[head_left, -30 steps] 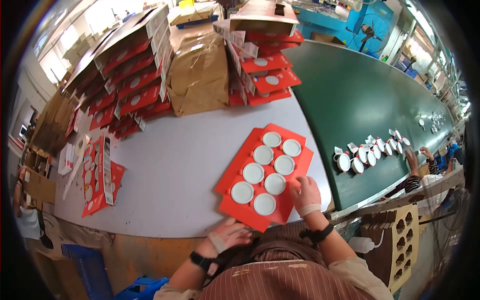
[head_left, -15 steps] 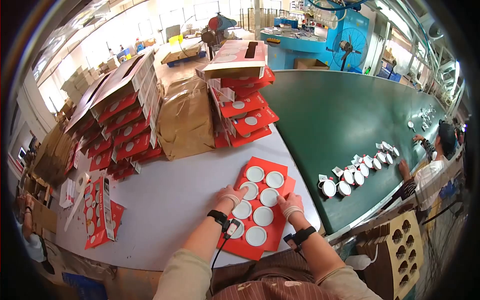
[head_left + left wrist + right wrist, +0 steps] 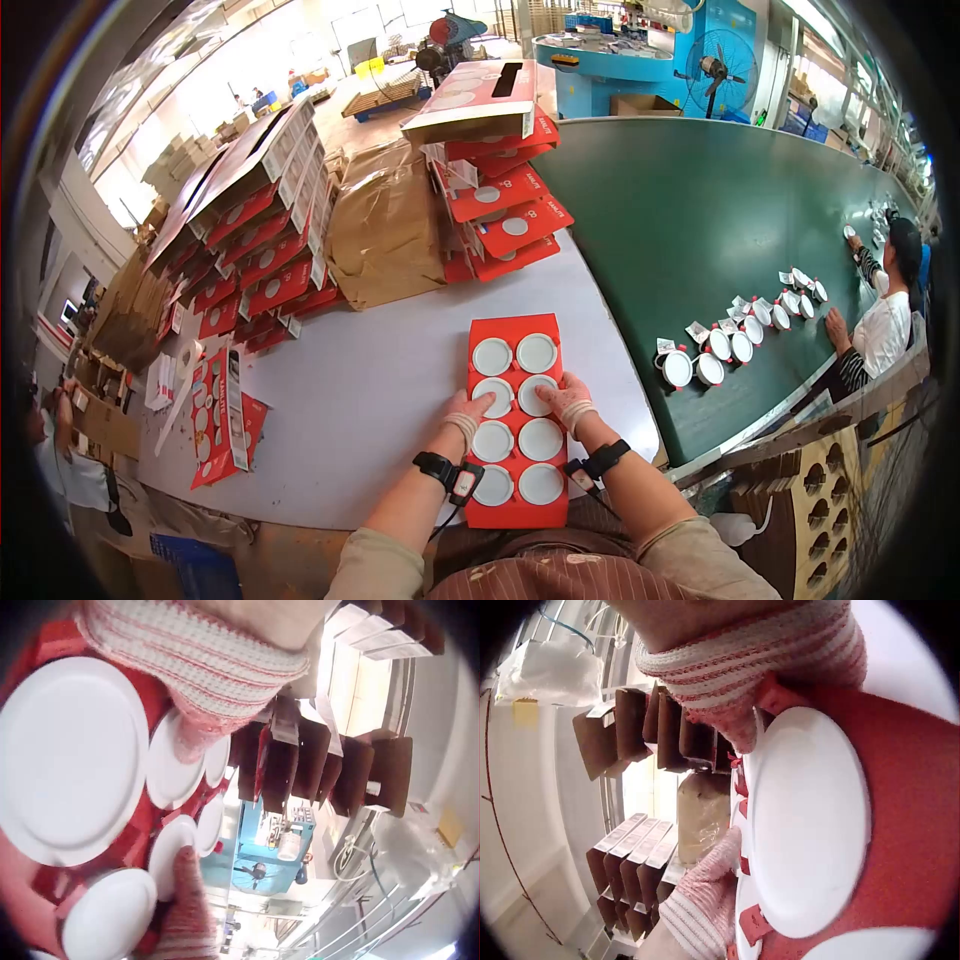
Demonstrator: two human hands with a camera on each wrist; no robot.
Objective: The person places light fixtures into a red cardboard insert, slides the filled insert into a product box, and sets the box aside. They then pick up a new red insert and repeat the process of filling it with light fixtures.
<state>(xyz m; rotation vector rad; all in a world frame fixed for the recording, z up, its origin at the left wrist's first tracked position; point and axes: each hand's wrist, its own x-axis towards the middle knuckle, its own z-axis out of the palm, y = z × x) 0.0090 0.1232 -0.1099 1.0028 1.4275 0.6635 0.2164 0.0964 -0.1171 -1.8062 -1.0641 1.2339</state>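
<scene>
My wrists hide the red card tray's (image 3: 517, 430) near edges. My left hand (image 3: 468, 408) at 9 o'clock and right hand (image 3: 566, 395) at 3 rest on it with relaxed, uncurled fingers, touching its white discs (image 3: 541, 439).

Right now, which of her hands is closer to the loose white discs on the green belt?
Right. The right hand rests on the red tray on the side facing the white discs; the left hand rests on its far side.
</scene>
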